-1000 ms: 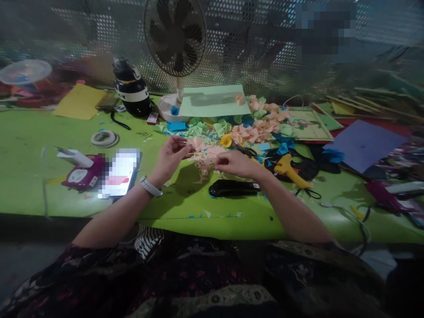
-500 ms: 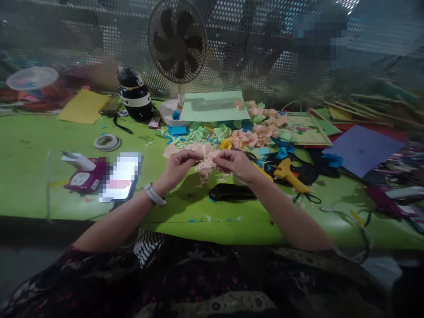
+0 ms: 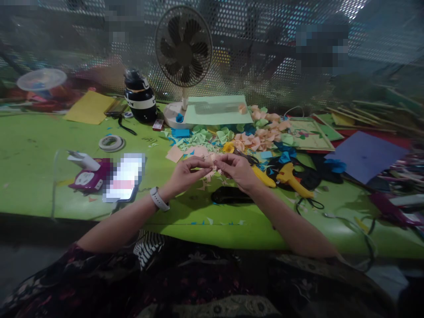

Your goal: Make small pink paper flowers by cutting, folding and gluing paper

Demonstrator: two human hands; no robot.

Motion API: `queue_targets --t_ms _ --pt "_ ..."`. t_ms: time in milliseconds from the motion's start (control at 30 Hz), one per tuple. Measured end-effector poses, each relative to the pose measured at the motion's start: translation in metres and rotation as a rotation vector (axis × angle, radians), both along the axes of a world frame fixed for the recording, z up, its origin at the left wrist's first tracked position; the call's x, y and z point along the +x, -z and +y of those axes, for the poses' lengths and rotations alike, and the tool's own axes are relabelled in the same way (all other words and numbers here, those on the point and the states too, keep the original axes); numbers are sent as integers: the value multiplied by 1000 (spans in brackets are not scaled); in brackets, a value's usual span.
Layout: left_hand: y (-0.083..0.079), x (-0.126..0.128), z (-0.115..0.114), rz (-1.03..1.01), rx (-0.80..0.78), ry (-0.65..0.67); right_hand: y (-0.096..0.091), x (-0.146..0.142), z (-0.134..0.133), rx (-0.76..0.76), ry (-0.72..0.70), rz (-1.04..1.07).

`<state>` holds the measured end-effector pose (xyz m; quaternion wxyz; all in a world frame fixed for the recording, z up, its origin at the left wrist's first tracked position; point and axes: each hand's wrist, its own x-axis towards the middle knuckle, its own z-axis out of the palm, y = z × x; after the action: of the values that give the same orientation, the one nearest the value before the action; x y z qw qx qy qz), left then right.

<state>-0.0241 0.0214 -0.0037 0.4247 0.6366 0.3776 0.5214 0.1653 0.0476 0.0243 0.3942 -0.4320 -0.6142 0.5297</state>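
My left hand (image 3: 191,172) and my right hand (image 3: 236,170) meet above the green table (image 3: 185,210), fingertips nearly touching. Between them is a small peach paper piece (image 3: 213,157), partly covered by the fingers. The right thumb and forefinger pinch it, while the left thumb and fingers close on its other side with the fingers fairly straight. Beneath and behind the hands lie pale pink paper pieces (image 3: 174,154) and scraps. A long black object (image 3: 232,195), its kind unclear, rests just in front of the right hand.
Folded peach paper pieces (image 3: 265,132) and green ones (image 3: 202,134) are heaped behind. A yellow glue gun (image 3: 294,180) lies right. At left are a tape roll (image 3: 111,143), a lit phone (image 3: 124,176) and a purple power socket (image 3: 89,176). A fan (image 3: 183,53) and black bottle (image 3: 141,99) stand behind.
My left fingers have come closer to the right hand and straightened somewhat. The peach piece now shows between the fingertips. The whole view has shifted slightly, with things sitting a little lower and further right.
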Motion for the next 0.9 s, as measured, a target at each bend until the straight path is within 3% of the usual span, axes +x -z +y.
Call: queue_targets --t_ms 133,333,467,900 --pt "1 0 2 12 49 -35 -2 2 -2 60 18 -28" --pt "1 2 1 -78 80 -80 -6 5 -16 499 137 -288" --pt "1 3 -1 -65 146 -105 -3 5 -22 698 139 -463" --pt "-4 3 -3 132 360 -159 3 3 -19 759 158 -507"
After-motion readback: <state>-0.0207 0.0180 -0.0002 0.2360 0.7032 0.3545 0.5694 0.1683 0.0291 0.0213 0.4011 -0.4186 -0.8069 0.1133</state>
